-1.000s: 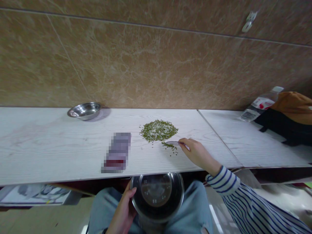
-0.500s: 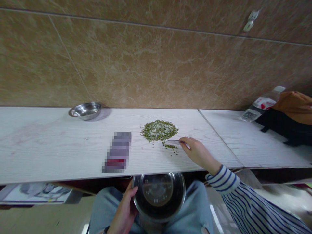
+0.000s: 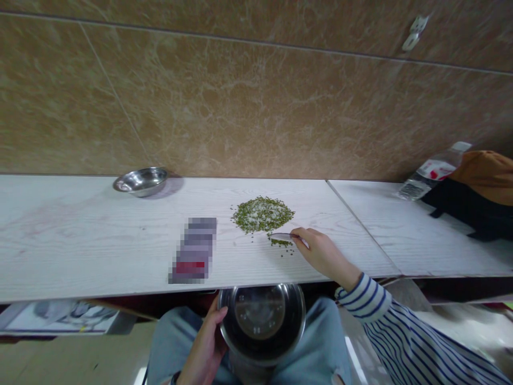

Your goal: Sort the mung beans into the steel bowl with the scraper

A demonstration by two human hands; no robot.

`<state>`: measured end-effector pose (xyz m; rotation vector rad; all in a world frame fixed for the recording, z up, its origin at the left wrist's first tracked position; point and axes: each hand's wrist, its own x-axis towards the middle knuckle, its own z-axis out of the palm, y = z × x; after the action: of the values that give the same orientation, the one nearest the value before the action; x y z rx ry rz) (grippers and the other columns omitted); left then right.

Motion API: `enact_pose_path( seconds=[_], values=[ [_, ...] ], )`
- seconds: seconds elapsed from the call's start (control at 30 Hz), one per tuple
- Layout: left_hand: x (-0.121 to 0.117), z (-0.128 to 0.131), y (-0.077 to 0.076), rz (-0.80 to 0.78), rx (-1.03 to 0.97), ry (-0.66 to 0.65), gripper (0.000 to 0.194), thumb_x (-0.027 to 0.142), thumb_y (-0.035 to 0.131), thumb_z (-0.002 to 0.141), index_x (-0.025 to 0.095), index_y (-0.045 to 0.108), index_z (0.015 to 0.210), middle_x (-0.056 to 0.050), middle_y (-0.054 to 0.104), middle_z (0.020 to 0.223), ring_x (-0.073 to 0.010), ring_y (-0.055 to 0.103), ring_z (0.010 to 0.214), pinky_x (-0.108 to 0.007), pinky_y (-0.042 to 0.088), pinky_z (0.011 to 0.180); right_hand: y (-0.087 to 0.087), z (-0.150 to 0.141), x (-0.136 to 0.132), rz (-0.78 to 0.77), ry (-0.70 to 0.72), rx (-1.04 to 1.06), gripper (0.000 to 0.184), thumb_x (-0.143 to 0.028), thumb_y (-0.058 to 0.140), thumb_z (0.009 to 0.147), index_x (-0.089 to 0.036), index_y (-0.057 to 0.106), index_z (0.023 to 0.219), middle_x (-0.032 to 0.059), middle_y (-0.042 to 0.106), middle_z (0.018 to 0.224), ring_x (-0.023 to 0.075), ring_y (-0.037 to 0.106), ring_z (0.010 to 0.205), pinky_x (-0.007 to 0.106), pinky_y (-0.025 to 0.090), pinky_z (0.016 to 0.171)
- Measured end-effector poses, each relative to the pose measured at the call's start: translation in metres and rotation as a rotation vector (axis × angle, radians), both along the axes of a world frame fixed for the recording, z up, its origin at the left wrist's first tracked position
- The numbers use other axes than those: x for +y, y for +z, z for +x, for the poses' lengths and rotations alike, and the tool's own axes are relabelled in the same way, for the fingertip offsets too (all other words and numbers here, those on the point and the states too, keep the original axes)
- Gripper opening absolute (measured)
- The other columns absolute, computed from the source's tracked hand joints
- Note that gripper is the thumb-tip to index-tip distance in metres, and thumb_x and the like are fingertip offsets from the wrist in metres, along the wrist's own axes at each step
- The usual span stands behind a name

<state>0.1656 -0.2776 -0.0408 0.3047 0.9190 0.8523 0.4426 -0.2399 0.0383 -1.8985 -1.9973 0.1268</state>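
My right hand (image 3: pixel 318 251) pinches a thin, flat, card-like piece (image 3: pixel 281 236), seen nearly edge-on over the white table. Just under its edge lies a short row of small green beans (image 3: pixel 281 243), with a few loose ones nearer me. Behind it spreads a heap of green beans mixed with white grains (image 3: pixel 262 214), which look like mung beans and rice. At the table's front edge, between my knees, my left hand (image 3: pixel 208 337) grips the left rim of a deep metal pot (image 3: pixel 262 326). Pale marks show inside the pot, and I see no beans there.
A shallow steel bowl (image 3: pixel 141 182) stands by the wall at back left. Left of the heap lies a blurred-out flat object (image 3: pixel 193 250). On the right, a clear bottle (image 3: pixel 435 171) leans on a black and brown bag (image 3: pixel 481 187). A seam (image 3: pixel 360 224) crosses the table.
My right hand has shifted slightly left with the thin flat piece. The beans under it now lie in a tighter row. My left hand still holds the pot.
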Motion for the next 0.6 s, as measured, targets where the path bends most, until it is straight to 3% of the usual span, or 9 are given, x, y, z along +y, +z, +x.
enact_pose_path(
  seconds=[0.6],
  values=[
    [-0.0010, -0.0020, -0.0019, -0.023, -0.010, -0.003, 0.052, 0.031, 0.056, 0.078, 0.029, 0.047, 0.129, 0.002, 0.064, 0.120, -0.0209, 0.048, 0.121, -0.033, 0.036, 0.100, -0.0016, 0.0004, 0.0004, -0.001, -0.011, 0.003, 0.024, -0.026, 0.037, 0.091, -0.021, 0.058, 0.102, 0.0050, 0.065, 0.088, 0.0156, 0.060, 0.081, 0.025, 0.041, 0.074]
  ],
)
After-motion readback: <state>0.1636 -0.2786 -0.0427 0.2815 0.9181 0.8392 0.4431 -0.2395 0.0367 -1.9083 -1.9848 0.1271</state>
